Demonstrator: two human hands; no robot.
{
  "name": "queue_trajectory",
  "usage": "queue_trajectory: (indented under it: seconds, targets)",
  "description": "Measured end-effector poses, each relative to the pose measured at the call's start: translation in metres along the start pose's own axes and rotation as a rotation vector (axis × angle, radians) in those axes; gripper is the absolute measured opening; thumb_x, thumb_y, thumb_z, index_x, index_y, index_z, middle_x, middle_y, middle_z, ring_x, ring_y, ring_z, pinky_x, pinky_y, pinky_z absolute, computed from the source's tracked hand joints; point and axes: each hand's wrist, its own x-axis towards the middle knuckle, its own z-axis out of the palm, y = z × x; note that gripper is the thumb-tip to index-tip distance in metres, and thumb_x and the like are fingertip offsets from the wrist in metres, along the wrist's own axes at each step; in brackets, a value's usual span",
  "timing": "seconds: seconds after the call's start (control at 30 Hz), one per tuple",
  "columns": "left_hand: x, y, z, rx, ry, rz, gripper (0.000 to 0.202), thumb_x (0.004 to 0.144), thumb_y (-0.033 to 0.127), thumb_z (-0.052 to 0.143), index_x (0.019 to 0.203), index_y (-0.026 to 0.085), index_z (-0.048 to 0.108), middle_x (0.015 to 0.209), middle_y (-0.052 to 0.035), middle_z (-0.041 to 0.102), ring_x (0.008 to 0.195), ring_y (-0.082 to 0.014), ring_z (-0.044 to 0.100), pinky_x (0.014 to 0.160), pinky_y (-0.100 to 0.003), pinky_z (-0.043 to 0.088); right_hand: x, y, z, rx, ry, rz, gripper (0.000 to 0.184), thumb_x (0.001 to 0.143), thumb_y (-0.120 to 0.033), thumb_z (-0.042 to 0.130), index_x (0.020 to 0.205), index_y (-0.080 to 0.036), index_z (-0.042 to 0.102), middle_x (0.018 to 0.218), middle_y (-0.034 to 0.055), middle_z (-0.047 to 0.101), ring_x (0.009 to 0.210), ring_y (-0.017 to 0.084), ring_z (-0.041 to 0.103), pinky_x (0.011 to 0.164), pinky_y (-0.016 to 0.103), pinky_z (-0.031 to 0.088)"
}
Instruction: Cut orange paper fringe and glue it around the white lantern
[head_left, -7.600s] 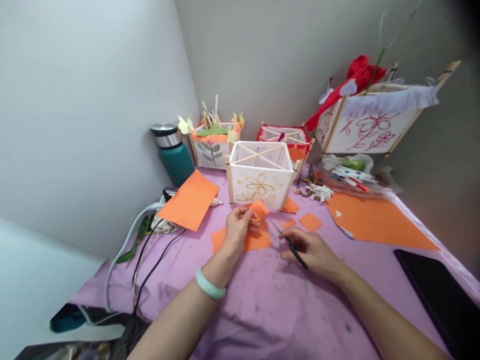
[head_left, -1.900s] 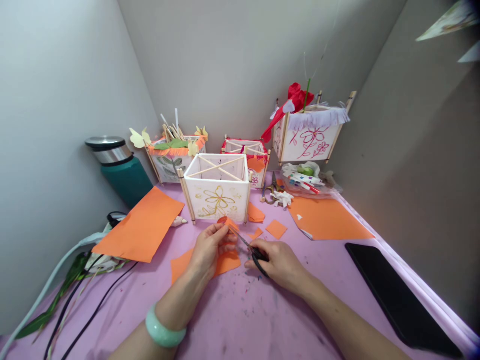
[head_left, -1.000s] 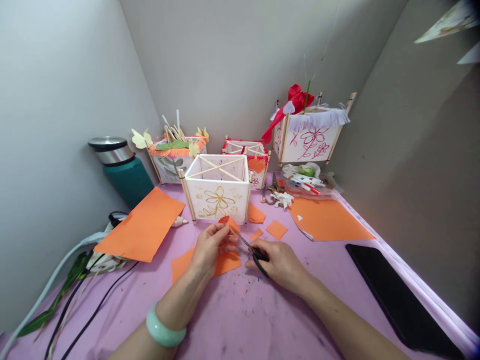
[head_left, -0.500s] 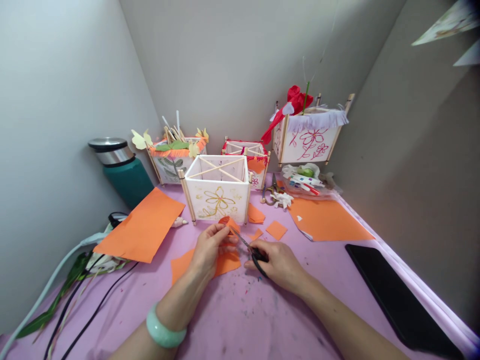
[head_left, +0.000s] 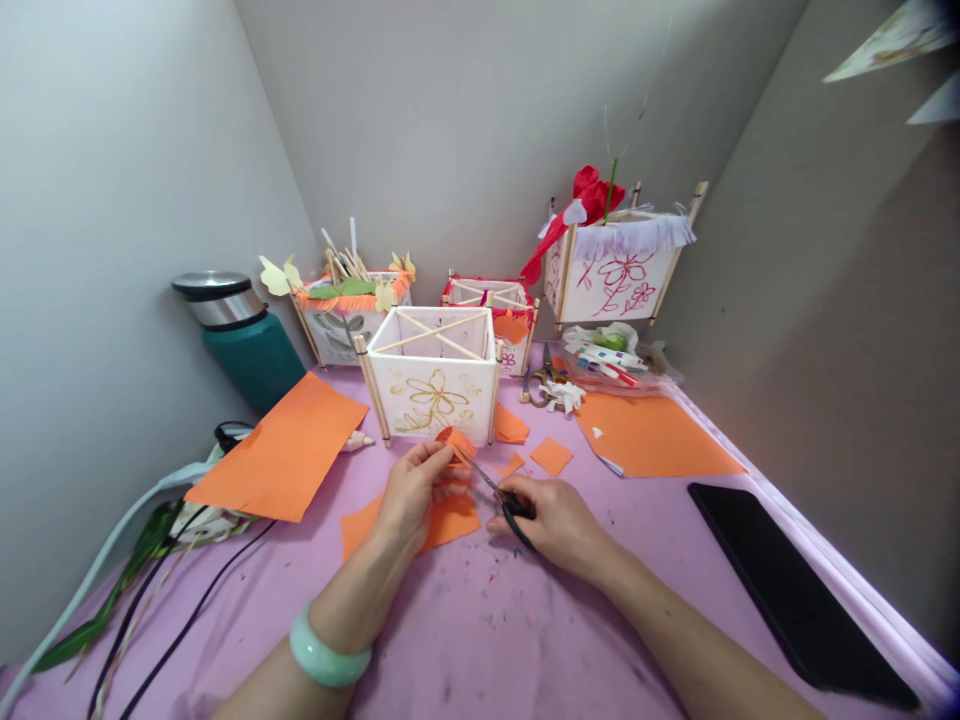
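Observation:
My left hand (head_left: 415, 492) pinches a small curled piece of orange paper (head_left: 459, 440) in front of a white box frame (head_left: 435, 385) with a yellow flower drawn on it. In my right hand (head_left: 551, 520) is a pair of black-handled scissors (head_left: 516, 512), fingers wrapped round the handles. The blades point up and left and meet the edge of the held paper. Under my left hand lies a larger orange paper sheet (head_left: 450, 522), flat on the purple cloth. Small orange cut pieces, among them a square (head_left: 551, 456), lie just beyond the scissors.
A teal bottle (head_left: 255, 355) and an orange sheet (head_left: 289, 450) stand and lie at left, near several cables. More decorated boxes are behind. At right are an orange sheet (head_left: 667, 440), a bag of markers (head_left: 611, 360) and a black phone-like slab (head_left: 787, 590).
The whole view has shifted very slightly. Both hands keep nearly the same pose, with the scissor blades still at the orange paper.

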Motion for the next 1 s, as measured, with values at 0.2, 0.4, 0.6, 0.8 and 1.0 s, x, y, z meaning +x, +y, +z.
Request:
queue_trajectory:
  seconds: [0.2,0.4,0.6,0.8,1.0]
  targets:
    - [-0.002,0.0076,-0.0013,-0.068,0.022,0.022,0.016,0.072,0.019,0.07,0.076,0.014,0.055,0.063,-0.0014,0.067,0.053,-0.0126,0.065,0.047,-0.021,0.052,-0.0017,-0.0035,-0.0034,0.067,-0.059,0.01,0.027,0.072,-0.046,0.07,0.083,-0.021,0.064,0.063,-0.0051,0.051,0.058,0.01,0.044,0.053,0.019,0.03]
    - [-0.0014,0.0069,-0.0025,-0.071,0.029,0.022,0.02,0.07,0.021,0.073,0.076,0.015,0.055,0.061,-0.0015,0.067,0.053,-0.013,0.065,0.05,-0.021,0.054,-0.0032,-0.0046,-0.0036,0.041,-0.059,0.009,0.028,0.073,-0.047,0.07,0.083,-0.021,0.065,0.064,-0.0046,0.052,0.059,0.011,0.045,0.054,0.02,0.031]
    - [-0.0013,0.0063,-0.0002,-0.057,0.032,0.006,0.015,0.074,0.018,0.068,0.077,0.015,0.054,0.06,-0.0018,0.066,0.052,-0.012,0.064,0.05,-0.021,0.054,-0.001,-0.0039,-0.002,0.023,-0.041,0.007,0.029,0.075,-0.048,0.067,0.082,-0.021,0.064,0.064,-0.0046,0.052,0.058,0.01,0.043,0.053,0.02,0.03]
    - [-0.0014,0.0071,0.0005,-0.053,0.04,0.01,0.014,0.074,0.017,0.068,0.077,0.014,0.054,0.059,-0.0018,0.066,0.051,-0.0121,0.064,0.048,-0.02,0.053,-0.0023,-0.0048,-0.002,0.008,-0.035,-0.001,0.029,0.075,-0.049,0.067,0.082,-0.02,0.065,0.064,-0.0042,0.054,0.058,0.01,0.044,0.054,0.02,0.03]
    - [-0.0017,0.0064,0.0006,-0.049,0.041,0.007,0.018,0.072,0.018,0.071,0.077,0.015,0.054,0.061,-0.0011,0.066,0.052,-0.0126,0.065,0.049,-0.021,0.054,-0.0019,-0.0053,-0.002,-0.015,-0.033,-0.008,0.029,0.077,-0.049,0.066,0.083,-0.02,0.065,0.065,-0.0032,0.057,0.058,0.011,0.046,0.054,0.02,0.03]
